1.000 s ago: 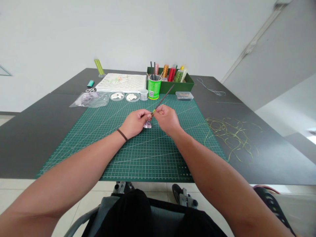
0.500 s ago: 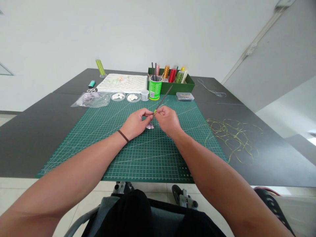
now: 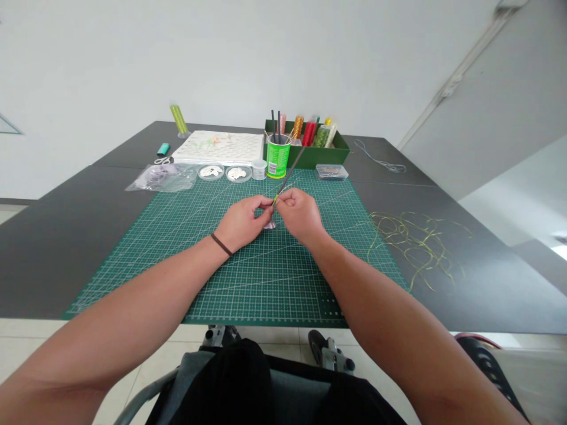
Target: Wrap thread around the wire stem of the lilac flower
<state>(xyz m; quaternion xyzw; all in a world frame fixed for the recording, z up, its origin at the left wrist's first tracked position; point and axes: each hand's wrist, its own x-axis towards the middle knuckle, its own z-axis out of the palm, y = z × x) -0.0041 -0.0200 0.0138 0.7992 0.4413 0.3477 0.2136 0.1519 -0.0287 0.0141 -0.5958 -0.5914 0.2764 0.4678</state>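
Note:
My left hand [image 3: 241, 221] and my right hand [image 3: 300, 214] meet over the middle of a green cutting mat [image 3: 186, 248]. Both pinch a thin dark stick [image 3: 290, 172] that slants up and away to the right. A short yellow-green wrap shows on the stick where the fingertips touch. A small pale lilac piece [image 3: 270, 224] hangs just below the fingers, partly hidden by my left hand. A dark band circles my left wrist.
At the mat's far edge stand a green cup [image 3: 277, 157] of sticks, a small jar, two round dishes [image 3: 224, 173] and a clear bag [image 3: 162, 177]. Behind are a white board [image 3: 219, 147] and a green box [image 3: 325, 154] of bead tubes. Yellow-green thread [image 3: 414, 242] lies tangled at right.
The stick's far end has swung a little to the left, toward the green cup. Both hands have stayed pinched together in nearly the same place.

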